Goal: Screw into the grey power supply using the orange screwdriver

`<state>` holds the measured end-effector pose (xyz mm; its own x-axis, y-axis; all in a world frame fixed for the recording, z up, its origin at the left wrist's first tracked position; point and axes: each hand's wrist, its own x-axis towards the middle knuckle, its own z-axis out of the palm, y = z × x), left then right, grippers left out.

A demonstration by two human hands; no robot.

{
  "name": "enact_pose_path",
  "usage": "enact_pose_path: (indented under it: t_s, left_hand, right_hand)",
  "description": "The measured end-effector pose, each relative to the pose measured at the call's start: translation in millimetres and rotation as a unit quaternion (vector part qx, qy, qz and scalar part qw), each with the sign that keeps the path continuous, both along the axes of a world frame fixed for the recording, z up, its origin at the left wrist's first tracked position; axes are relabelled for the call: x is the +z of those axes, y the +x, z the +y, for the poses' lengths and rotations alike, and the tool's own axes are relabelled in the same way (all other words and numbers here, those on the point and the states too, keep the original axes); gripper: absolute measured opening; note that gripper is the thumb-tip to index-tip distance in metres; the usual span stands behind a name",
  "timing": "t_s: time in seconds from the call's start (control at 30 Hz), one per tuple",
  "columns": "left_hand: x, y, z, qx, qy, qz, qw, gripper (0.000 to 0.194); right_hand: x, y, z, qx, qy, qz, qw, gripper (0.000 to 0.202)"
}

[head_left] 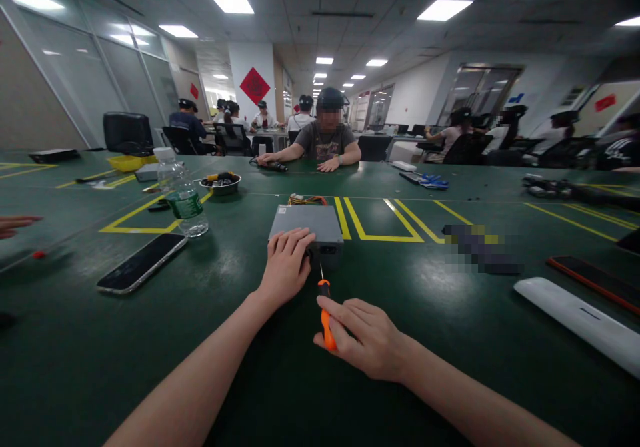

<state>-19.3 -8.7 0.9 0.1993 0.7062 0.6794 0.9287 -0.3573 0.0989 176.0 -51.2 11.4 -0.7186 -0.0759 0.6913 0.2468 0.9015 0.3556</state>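
A grey metal box (320, 223) with a white label, a socket on its near face and coloured wires (306, 200) behind it lies on the green table (280, 393). Over its near left corner rests my left hand (287, 263), fingers on the top and thumb at the near face, gripping it. My right hand (365, 337) holds a screwdriver (326, 320) by its orange and black handle. The thin shaft points away from me, its tip near the box's near face; whether it touches cannot be made out.
Left of the box are a phone (143, 262), a plastic bottle (187, 207) and a metal bowl (220, 183) with tools. A white case (580, 320) and an orange-edged dark object (595, 281) lie right. Another person (327, 137) sits opposite; someone's hand (17, 225) shows far left.
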Motion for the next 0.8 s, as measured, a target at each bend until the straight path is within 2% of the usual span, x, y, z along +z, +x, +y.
enact_pose_path:
  t_s: [0.07, 0.2, 0.33, 0.43, 0.57, 0.67, 0.8]
  left_hand:
    - [-0.1, 0.2, -0.1, 0.001, 0.000, 0.000, 1.000, 0.040]
    - [-0.4, 0.3, -0.1, 0.001, -0.002, -0.001, 1.000, 0.041]
    - [-0.2, 0.3, -0.2, -0.004, -0.005, -0.002, 1.000, 0.042]
    - [0.0, 0.5, -0.1, -0.004, -0.002, -0.006, 1.000, 0.043]
    - [-0.1, 0.4, 0.3, -0.006, 0.002, -0.002, 1.000, 0.042]
    - [0.0, 0.2, 0.2, -0.003, 0.003, 0.000, 1.000, 0.041]
    - [0.5, 0.5, -0.3, -0.003, 0.001, -0.002, 1.000, 0.042]
  right_hand:
    - [0.2, 0.3, -0.7, -0.010, -0.007, -0.008, 1.000, 0.009]
    - [3.0, 1.1, -3.0, -0.027, -0.015, -0.046, 0.998, 0.029]
    - [2.4, 0.8, -0.3, -0.017, 0.000, -0.002, 1.000, 0.014]
    - [0.5, 0.2, 2.1, -0.012, 0.000, 0.029, 1.000, 0.012]
    - [3.4, -0.2, -0.5, -0.024, -0.009, -0.001, 1.000, 0.012]
    - [6.4, 0.2, -2.7, -0.041, 0.008, -0.029, 0.999, 0.022]
    - [4.7, 1.5, 0.9, -0.059, 0.028, -0.009, 0.998, 0.009]
